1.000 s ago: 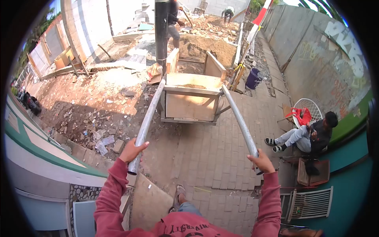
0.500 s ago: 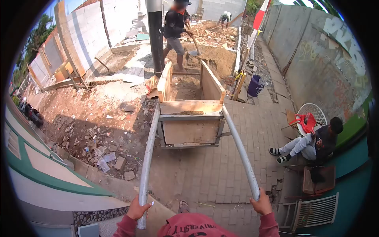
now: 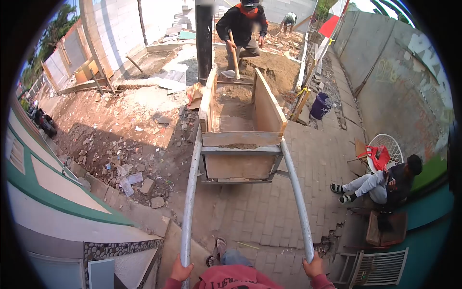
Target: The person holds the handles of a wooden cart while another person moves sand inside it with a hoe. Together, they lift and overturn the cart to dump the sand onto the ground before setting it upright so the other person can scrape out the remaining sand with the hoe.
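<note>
A wooden cart box (image 3: 240, 166) on a metal frame stands ahead, its far end open, with a little sand inside and on the near ledge. Two long metal handles run back from it. My left hand (image 3: 181, 270) is wrapped round the left handle (image 3: 192, 192) close to its end. Around the end of the right handle (image 3: 297, 200) my right hand (image 3: 314, 266) is closed. Beyond the box, a person (image 3: 245, 33) holds a hoe (image 3: 233, 58), its blade at a sand pile (image 3: 274, 67).
A black pole (image 3: 204, 43) rises left of the box. Rubble (image 3: 120, 139) covers the left ground. At right are a purple bucket (image 3: 320, 106), a seated person (image 3: 385, 183), a white chair (image 3: 385, 144) and a slatted chair (image 3: 380, 267). Another person (image 3: 288, 20) bends far back.
The handles first lowered toward me, and the box now shows more of its inside. The person with the hoe has come into fuller view and bends lower, the blade now at the box's far end.
</note>
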Available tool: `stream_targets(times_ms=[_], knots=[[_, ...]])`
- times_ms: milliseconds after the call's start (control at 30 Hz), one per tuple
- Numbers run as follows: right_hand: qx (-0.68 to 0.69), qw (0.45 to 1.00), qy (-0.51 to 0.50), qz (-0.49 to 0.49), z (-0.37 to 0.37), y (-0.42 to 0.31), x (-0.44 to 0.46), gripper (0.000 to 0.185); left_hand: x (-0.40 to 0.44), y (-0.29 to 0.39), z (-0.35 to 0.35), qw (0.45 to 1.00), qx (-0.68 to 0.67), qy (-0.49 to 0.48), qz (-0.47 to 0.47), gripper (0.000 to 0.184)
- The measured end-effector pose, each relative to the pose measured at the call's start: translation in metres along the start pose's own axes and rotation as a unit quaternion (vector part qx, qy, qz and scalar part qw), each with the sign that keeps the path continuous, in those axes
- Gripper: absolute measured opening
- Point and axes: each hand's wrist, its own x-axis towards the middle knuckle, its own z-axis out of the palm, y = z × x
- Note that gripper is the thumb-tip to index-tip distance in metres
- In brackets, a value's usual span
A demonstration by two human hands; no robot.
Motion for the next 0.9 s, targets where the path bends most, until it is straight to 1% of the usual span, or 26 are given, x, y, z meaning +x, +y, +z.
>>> stream_targets(times_ms=[100, 167, 233, 400, 467, 533, 600, 667, 733, 800, 867, 900], knots=[[0.032, 0.999, -0.006, 0.014, 0.013, -0.008, -0.003, 0.046, 0.009, -0.007, 0.006, 1.0, -0.001, 0.006, -0.003, 0.048], [0.024, 1.0, -0.004, 0.017, 0.034, 0.006, 0.008, 0.046, 0.025, -0.027, 0.015, 1.0, -0.013, 0.011, -0.002, 0.046], [0.014, 0.999, -0.01, 0.037, 0.041, 0.003, 0.013, 0.045, 0.038, -0.03, 0.02, 1.0, -0.021, 0.013, 0.004, 0.045], [0.028, 0.999, -0.003, 0.021, 0.065, 0.007, 0.041, 0.045, 0.074, -0.038, 0.023, 1.0, 0.002, 0.022, 0.004, 0.045], [0.027, 0.999, -0.01, 0.022, 0.063, -0.007, 0.046, 0.045, 0.083, -0.02, 0.01, 1.0, 0.009, 0.019, 0.013, 0.045], [0.037, 0.999, -0.01, -0.006, 0.061, -0.021, 0.047, 0.044, 0.096, -0.003, -0.008, 0.999, 0.016, 0.017, 0.022, 0.046], [0.039, 0.999, -0.015, 0.004, 0.067, -0.026, 0.039, 0.043, 0.105, -0.002, -0.018, 0.999, 0.017, 0.032, 0.006, 0.047], [0.055, 0.998, -0.008, 0.004, 0.073, -0.043, 0.047, 0.043, 0.114, 0.005, -0.024, 0.999, 0.012, 0.037, 0.02, 0.048], [0.047, 0.998, -0.022, 0.022, 0.088, -0.027, 0.044, 0.046, 0.113, -0.01, -0.014, 0.996, 0.067, 0.056, 0.018, 0.05], [0.06, 0.998, -0.005, 0.006, 0.102, -0.008, 0.047, 0.046, 0.119, -0.029, -0.004, 0.996, 0.053, 0.073, 0.01, 0.048], [0.072, 0.997, -0.003, -0.011, 0.105, -0.002, 0.055, 0.045, 0.123, -0.055, 0.002, 0.976, 0.162, 0.136, 0.055, 0.046], [0.08, 0.997, -0.004, -0.008, 0.097, -0.006, 0.052, 0.045, 0.112, -0.046, 0.002, 0.976, 0.164, 0.137, 0.047, 0.046]])
